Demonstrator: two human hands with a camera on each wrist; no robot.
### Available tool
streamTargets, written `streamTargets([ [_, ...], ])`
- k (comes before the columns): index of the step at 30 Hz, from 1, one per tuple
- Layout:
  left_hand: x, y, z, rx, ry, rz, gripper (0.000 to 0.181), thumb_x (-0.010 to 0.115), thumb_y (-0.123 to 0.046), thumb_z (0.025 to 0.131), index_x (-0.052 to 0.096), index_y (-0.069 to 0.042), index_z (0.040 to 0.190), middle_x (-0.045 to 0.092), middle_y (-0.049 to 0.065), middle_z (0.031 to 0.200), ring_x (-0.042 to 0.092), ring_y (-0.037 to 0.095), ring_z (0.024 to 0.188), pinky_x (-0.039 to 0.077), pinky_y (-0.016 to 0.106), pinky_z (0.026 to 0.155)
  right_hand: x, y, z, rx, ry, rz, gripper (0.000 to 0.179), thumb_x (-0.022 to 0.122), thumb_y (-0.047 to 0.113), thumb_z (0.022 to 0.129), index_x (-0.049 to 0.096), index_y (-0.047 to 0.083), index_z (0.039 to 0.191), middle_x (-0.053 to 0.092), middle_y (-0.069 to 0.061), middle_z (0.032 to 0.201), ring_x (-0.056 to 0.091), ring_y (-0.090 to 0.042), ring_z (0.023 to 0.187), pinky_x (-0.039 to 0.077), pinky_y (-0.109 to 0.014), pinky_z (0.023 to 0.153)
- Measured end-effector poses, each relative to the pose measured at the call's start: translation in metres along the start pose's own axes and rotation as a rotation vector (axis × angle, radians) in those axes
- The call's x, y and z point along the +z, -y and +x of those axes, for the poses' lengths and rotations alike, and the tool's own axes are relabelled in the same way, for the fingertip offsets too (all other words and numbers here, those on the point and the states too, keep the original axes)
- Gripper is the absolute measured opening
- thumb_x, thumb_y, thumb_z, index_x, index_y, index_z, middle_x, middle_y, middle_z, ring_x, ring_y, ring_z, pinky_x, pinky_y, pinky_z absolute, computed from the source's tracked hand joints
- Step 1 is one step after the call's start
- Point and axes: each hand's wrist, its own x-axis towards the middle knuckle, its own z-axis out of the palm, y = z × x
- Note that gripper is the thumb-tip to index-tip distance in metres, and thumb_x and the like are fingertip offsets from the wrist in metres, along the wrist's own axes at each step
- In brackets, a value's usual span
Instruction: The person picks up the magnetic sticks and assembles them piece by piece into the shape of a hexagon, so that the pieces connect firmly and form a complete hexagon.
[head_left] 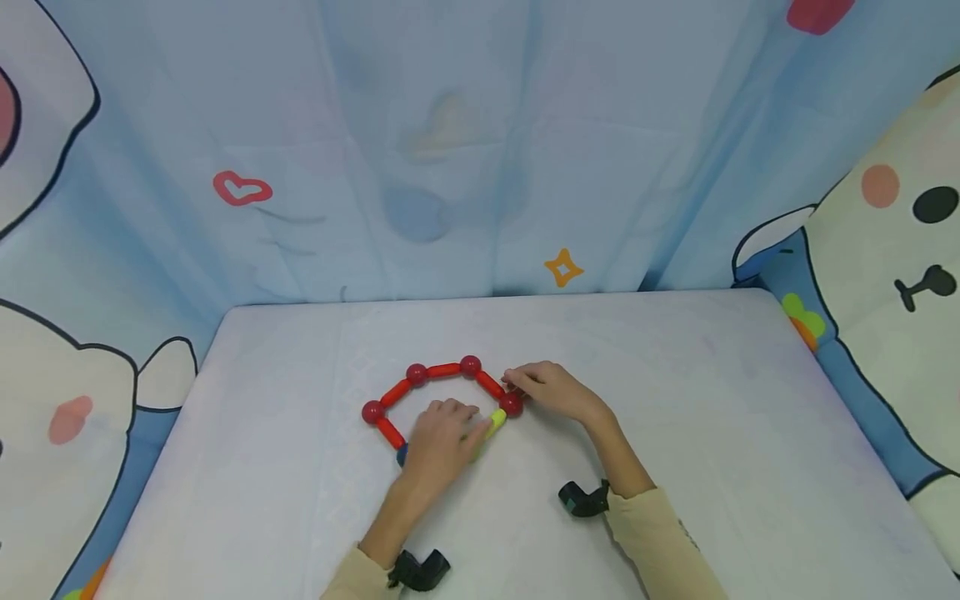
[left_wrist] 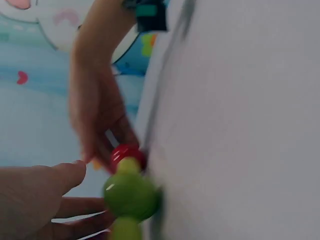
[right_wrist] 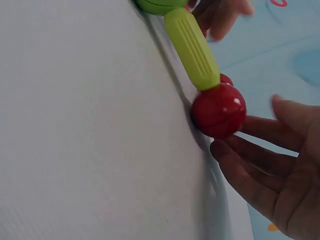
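Observation:
On the table lies a ring of toy rods and balls, with red rods (head_left: 444,370) and red balls (head_left: 417,374) along its far side. A blue ball (head_left: 402,455) peeks out beside my left hand (head_left: 442,442), which reaches over the near side of the ring. In the left wrist view its thumb stands apart, while its fingers pass behind a green ball (left_wrist: 131,196). My right hand (head_left: 555,390) is at the ring's right corner, fingertips right at a red ball (right_wrist: 219,111) and thumb raised off it. A yellow-green rod (right_wrist: 192,49) joins that red ball to the green one.
A white cloth covers the table (head_left: 675,375). Behind it hangs a light blue curtain (head_left: 480,167) with cartoon prints. Each wrist wears a black camera, one on the left (head_left: 420,571) and one on the right (head_left: 585,500).

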Motion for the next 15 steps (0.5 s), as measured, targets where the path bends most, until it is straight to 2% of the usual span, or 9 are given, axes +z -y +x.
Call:
streamTargets([
  [2, -0.023, 0.018, 0.0, -0.015, -0.02, -0.007, 0.036, 0.064, -0.031, 0.094, 0.065, -0.015, 0.125, 0.065, 0.005, 0.119, 0.057, 0.022, 0.11, 0.052, 0.039, 0.092, -0.003, -0.001, -0.003, -0.009, 0.004, -0.02, 0.034, 0.055, 0.029, 0.098, 0.068, 0.006, 0.119, 0.07, -0.01, 0.112, 0.062, -0.022, 0.101, 0.053, -0.041, 0.092],
  [4, -0.047, 0.043, -0.002, -0.049, -0.027, -0.004, 0.036, 0.064, -0.022, 0.094, 0.062, -0.015, 0.129, 0.062, 0.006, 0.124, 0.054, 0.024, 0.115, 0.052, 0.042, 0.094, -0.006, -0.004, -0.005, -0.029, 0.02, -0.036, 0.03, 0.061, 0.024, 0.095, 0.068, 0.005, 0.118, 0.07, -0.009, 0.11, 0.062, -0.021, 0.099, 0.054, -0.039, 0.088],
  [6, -0.067, 0.069, -0.007, -0.096, 0.019, -0.008, 0.04, 0.064, -0.013, 0.093, 0.059, -0.016, 0.132, 0.059, 0.008, 0.126, 0.053, 0.026, 0.117, 0.052, 0.044, 0.095, -0.008, -0.006, -0.006, -0.036, 0.04, -0.035, 0.026, 0.065, 0.02, 0.093, 0.068, 0.006, 0.115, 0.07, -0.008, 0.107, 0.063, -0.019, 0.097, 0.054, -0.037, 0.087],
  [8, -0.08, 0.093, -0.012, -0.124, 0.113, -0.02, 0.044, 0.065, -0.009, 0.092, 0.056, -0.015, 0.135, 0.057, 0.009, 0.127, 0.054, 0.027, 0.118, 0.052, 0.046, 0.096, -0.01, -0.009, -0.006, -0.047, 0.059, -0.027, 0.025, 0.067, 0.018, 0.091, 0.068, 0.006, 0.112, 0.07, -0.007, 0.105, 0.064, -0.018, 0.096, 0.055, -0.035, 0.085],
  [11, -0.086, 0.118, -0.016, -0.105, 0.225, -0.11, 0.047, 0.065, -0.008, 0.091, 0.054, -0.013, 0.136, 0.06, 0.01, 0.127, 0.058, 0.027, 0.114, 0.051, 0.048, 0.096, -0.011, -0.013, -0.005, -0.049, 0.076, -0.007, 0.024, 0.068, 0.017, 0.09, 0.068, 0.007, 0.111, 0.07, -0.006, 0.105, 0.064, -0.017, 0.096, 0.055, -0.034, 0.085],
  [13, -0.083, 0.128, -0.015, -0.054, 0.24, -0.187, 0.046, 0.067, -0.01, 0.09, 0.056, -0.012, 0.135, 0.063, 0.009, 0.124, 0.061, 0.025, 0.109, 0.052, 0.046, 0.094, -0.011, -0.015, -0.006, -0.054, 0.084, 0.007, 0.024, 0.067, 0.018, 0.09, 0.068, 0.007, 0.111, 0.07, -0.006, 0.105, 0.064, -0.017, 0.096, 0.055, -0.035, 0.086],
  [15, -0.077, 0.133, -0.013, 0.001, 0.217, -0.239, 0.043, 0.068, -0.01, 0.089, 0.059, -0.012, 0.131, 0.065, 0.007, 0.12, 0.062, 0.022, 0.105, 0.053, 0.043, 0.093, -0.011, -0.017, -0.007, -0.053, 0.098, 0.031, 0.024, 0.066, 0.019, 0.091, 0.068, 0.008, 0.112, 0.07, -0.005, 0.106, 0.063, -0.016, 0.096, 0.054, -0.036, 0.087],
])
